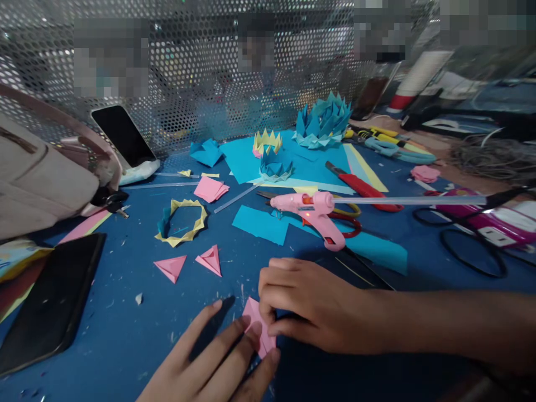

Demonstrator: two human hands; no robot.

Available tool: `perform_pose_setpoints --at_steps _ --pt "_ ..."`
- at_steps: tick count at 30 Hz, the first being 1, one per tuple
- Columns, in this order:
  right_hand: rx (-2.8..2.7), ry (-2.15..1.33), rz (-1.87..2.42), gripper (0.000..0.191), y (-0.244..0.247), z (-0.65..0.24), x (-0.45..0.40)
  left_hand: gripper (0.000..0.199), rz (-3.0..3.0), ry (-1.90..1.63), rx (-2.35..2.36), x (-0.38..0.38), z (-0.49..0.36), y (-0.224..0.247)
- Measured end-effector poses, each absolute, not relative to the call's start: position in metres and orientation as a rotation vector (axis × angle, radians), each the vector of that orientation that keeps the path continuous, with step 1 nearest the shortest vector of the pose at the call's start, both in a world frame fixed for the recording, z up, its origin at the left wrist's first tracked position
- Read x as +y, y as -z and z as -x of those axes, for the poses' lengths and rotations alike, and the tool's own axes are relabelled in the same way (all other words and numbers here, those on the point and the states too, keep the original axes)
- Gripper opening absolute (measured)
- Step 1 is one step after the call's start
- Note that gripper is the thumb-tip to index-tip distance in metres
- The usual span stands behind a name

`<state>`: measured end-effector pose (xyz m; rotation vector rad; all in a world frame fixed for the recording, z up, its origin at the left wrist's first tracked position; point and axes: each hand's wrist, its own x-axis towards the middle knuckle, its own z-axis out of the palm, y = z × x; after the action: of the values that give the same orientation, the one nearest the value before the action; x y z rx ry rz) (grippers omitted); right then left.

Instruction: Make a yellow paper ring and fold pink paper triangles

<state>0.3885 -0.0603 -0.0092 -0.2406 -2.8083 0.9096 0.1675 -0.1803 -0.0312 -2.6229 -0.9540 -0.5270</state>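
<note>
In the head view, I'm looking at a blue tabletop (115, 335) speckled with pale flecks, and on it a smooth pink plastic glue gun (314, 206) with a slim translucent stick running out of its back. Behind the gun sits a spiky blue paper flower (324, 123), all sharp layered petals, and farther back a perforated metal panel (201, 72). Left of the gun lies a zigzag ring (202, 216) of folded yellow paper, partly blue. Nearer the person than that ring are two crisp pink triangles (171, 269), creased and flat.

The pink paper (265, 341) being worked lies on the table on the person's side of the glue gun, a little left of it. Its long axis runs nearly straight away from the person, the pointed tip leading away and leaning slightly left. The left hand (209, 365) has its fingers spread apart, some tips pressing the paper down. The right hand (304, 301) is curled, fingers together at the paper's right edge; whether they pinch it, I can't tell.
</note>
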Motion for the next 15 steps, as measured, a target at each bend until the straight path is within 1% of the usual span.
perform_pose_setpoints --at_steps 5,9,15 --pt "-2.783 -1.003 0.116 0.019 0.009 -0.39 -0.049 0.035 2.642 0.496 -0.942 -0.181 -0.166 0.031" --pt "-2.795 -1.06 0.121 0.027 0.007 -0.39 -0.043 0.035 2.644 0.488 -0.936 -0.181 -0.165 0.03" --pt "-2.809 -1.014 0.218 0.021 0.01 -0.389 -0.049 0.032 2.666 0.515 -0.976 -0.183 -0.165 0.031"
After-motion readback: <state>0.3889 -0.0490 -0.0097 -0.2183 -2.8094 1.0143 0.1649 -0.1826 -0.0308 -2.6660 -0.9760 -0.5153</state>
